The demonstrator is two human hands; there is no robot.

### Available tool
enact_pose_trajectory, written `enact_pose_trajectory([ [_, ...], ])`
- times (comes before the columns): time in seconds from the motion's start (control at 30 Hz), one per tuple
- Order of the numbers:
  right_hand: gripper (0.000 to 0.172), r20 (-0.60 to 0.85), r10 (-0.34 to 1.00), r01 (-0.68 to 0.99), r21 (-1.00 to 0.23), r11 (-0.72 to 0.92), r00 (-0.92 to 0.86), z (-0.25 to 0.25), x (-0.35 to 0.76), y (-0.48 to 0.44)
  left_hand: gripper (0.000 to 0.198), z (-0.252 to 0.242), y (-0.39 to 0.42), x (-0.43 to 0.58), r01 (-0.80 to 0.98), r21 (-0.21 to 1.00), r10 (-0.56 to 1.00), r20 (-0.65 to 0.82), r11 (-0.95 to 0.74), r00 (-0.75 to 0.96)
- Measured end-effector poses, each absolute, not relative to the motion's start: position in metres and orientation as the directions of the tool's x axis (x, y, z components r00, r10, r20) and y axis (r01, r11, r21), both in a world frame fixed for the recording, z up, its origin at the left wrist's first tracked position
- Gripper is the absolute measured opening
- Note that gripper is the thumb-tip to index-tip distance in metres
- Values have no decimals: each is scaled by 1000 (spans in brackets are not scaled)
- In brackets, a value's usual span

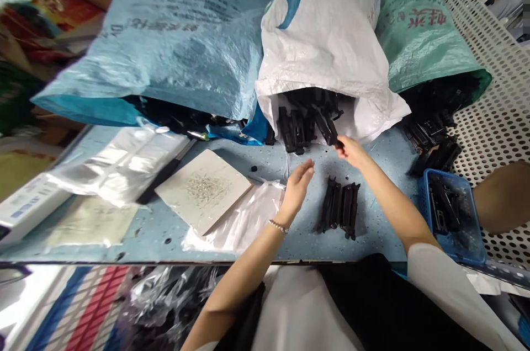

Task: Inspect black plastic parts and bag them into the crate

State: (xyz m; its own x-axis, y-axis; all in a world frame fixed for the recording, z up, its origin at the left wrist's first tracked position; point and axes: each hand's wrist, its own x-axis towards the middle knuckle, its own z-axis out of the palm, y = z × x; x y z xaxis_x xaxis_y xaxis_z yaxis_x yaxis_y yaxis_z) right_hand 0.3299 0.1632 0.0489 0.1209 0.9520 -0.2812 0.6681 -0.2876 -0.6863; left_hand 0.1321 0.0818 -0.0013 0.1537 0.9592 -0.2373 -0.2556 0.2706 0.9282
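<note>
My right hand (351, 151) is closed on the end of a long black plastic part (325, 126) at the mouth of the white woven sack (323, 53). Several similar black parts (295, 129) spill from that sack's opening. Just left of it, my left hand (298, 181) hovers over the table with its fingers stretched out and nothing visible in them. A small row of black parts (339, 207) lies side by side on the blue table (306, 235), in front of both hands.
A blue sack (186, 36) and a green sack (422, 25) flank the white one, both holding black parts. At left lie a square board (202, 188), clear plastic bags (244, 218) and a wrapped bundle (120, 158). A blue basket (466, 235) with parts stands at right.
</note>
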Motion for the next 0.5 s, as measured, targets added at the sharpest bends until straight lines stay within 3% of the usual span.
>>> enact_pose_trajectory([
  [0.07,37,-344,937,507,-819,-266,-63,46,331,118,56,13,95,142,-471,786,915,-318,400,246],
  [0.17,41,-368,901,420,-873,-249,-230,47,328,65,67,34,99,154,-599,589,838,-329,543,435],
  [0.23,41,-321,928,445,-870,-211,-188,55,330,49,70,44,91,154,-601,593,840,-304,537,450],
  [0.3,37,-164,981,521,-849,-89,-99,68,335,48,67,52,77,150,-549,675,861,-285,493,422],
  [0.4,39,180,963,756,-596,270,-201,86,339,64,55,60,57,143,-410,757,831,-309,510,463],
  [0.47,40,261,883,798,-383,466,-390,92,335,76,55,63,47,141,-353,741,780,-357,572,514],
  [0.5,41,259,863,791,-349,502,-433,93,331,80,55,65,44,140,-348,729,770,-375,589,517],
])
